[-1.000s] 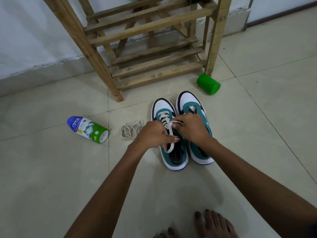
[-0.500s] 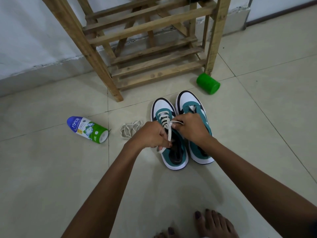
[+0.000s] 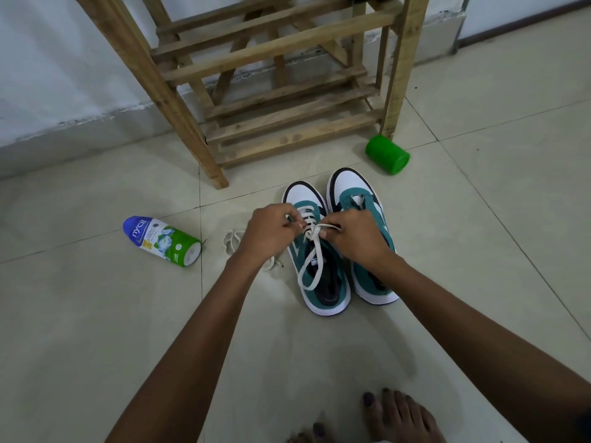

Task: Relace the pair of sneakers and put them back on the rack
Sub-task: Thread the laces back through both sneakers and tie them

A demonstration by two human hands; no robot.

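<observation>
Two teal and white sneakers stand side by side on the tiled floor, toes toward the wooden rack [image 3: 287,129]. The left sneaker [image 3: 319,282] carries a cream lace [image 3: 311,266] threaded through its eyelets and crossed into a knot. My left hand [image 3: 270,235] pinches one part of this lace at the knot. My right hand [image 3: 355,238] pinches the other part, and covers some of the right sneaker [image 3: 371,282], which shows bare eyelets. Two lace ends trail down over the left sneaker's tongue. A second loose lace [image 3: 233,244] lies on the floor beside my left wrist.
A blue, white and green powder bottle [image 3: 161,241] lies on its side at the left. A green plastic cap [image 3: 387,158] lies by the rack's right leg. A white wall runs behind the rack. Bare toes [image 3: 396,417] show at the bottom edge.
Both hands have risen toward the toe end and drawn apart, pulling the lace into a knot. The lace ends now hang down over the tongue.
</observation>
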